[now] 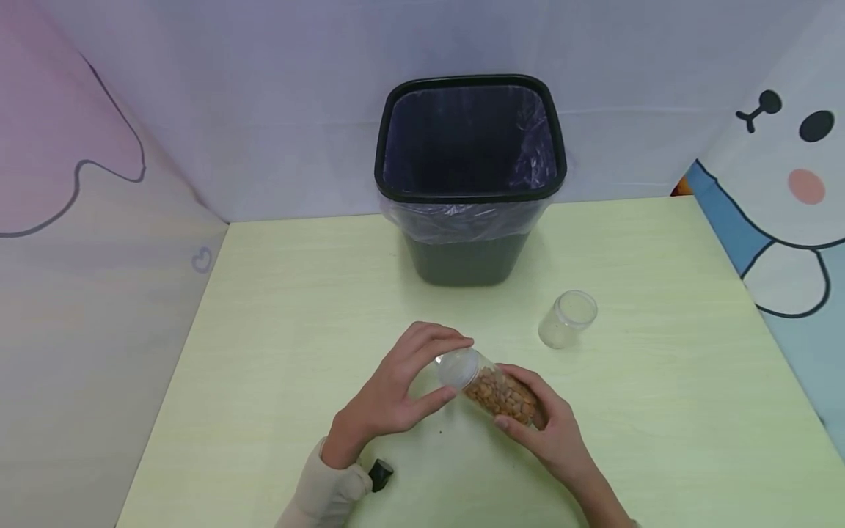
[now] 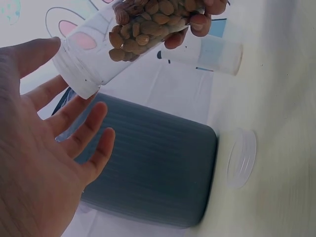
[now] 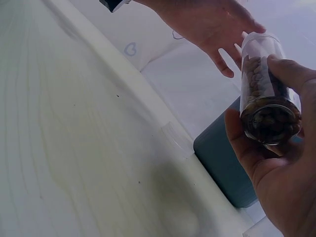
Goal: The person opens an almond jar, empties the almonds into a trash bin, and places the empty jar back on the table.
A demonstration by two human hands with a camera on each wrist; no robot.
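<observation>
A clear jar of brown, almond-like nuts (image 1: 498, 396) is held tilted over the table, its frosted end toward the left. My right hand (image 1: 551, 433) grips the jar around its nut-filled lower part, thumb on one side and fingers on the other. At the frosted end is my left hand (image 1: 403, 381), thumb and fingers spread to either side of it. In the left wrist view the thumb tip is right at the rim, and the other fingers extend loosely beyond it. The nuts (image 2: 143, 29) have gathered toward the jar's base.
An empty clear jar (image 1: 568, 319) stands to the right on the pale table (image 1: 297, 293). Behind the hands is a dark bin (image 1: 465, 260) lined with a clear bag. A clear round lid (image 2: 242, 158) lies on the table near the bin. Printed cloth (image 1: 297, 132) surrounds the table.
</observation>
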